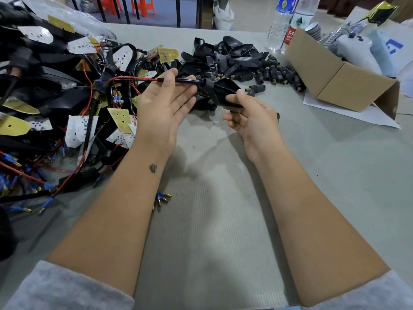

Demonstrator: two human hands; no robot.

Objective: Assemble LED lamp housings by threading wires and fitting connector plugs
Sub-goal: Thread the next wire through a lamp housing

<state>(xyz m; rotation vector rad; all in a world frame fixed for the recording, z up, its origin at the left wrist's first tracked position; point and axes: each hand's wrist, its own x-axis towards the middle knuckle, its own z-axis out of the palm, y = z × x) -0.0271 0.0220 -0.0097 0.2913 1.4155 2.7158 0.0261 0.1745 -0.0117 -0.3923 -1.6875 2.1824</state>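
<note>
My left hand [164, 108] pinches the thin red-and-black sleeved wire [178, 80] while my right hand [248, 115] grips the black plastic lamp housing [223, 92] above the grey counter [223, 198]; light, rigid shell, floppy wire, best held near its tip.

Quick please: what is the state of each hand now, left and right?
Left hand: pinches the black-sleeved wire between thumb and fingers.
Right hand: holds the black lamp housing with thumb and fingertips.
</note>
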